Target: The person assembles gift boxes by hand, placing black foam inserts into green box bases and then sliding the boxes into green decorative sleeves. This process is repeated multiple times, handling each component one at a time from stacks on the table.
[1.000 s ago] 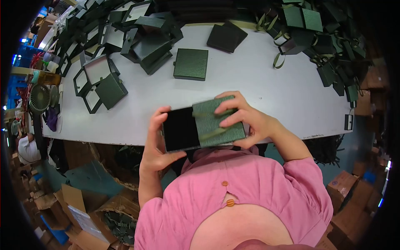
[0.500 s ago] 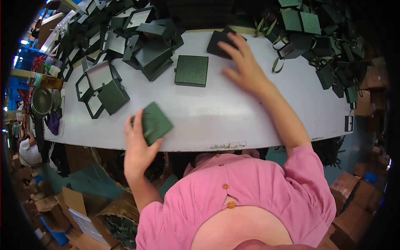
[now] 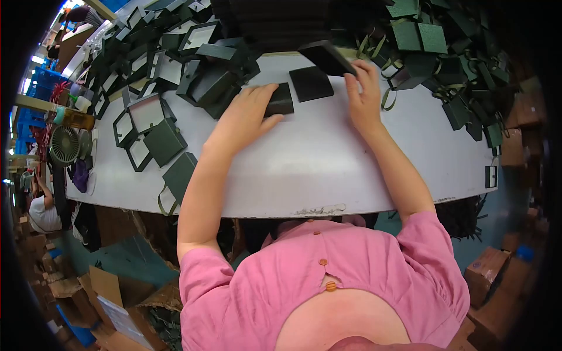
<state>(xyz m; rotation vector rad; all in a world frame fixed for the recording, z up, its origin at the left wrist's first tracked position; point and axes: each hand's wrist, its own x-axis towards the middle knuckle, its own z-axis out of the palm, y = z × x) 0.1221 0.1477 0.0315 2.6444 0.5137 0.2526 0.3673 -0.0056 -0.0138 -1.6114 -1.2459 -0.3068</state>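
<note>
My left hand lies over a dark green box, fingers across its top and thumb at its front edge. Its far left part is hidden under my fingers. With my right hand I pinch the right end of a flat, near-black square piece, tilted up off the table. A second flat black piece rests on the white tabletop between my hands. Beside my left forearm is a green box with a ribbon loop, partly covered by the arm.
Open green boxes with pale insides pile up at the left and back left. More green boxes with ribbons are heaped at the right. A small fan stands at the left edge. Cardboard cartons are on the floor. Another person is far left.
My left hand has let go of the green box near the front left and moved to the one at the middle back. My right hand has lifted one black piece, uncovering another.
</note>
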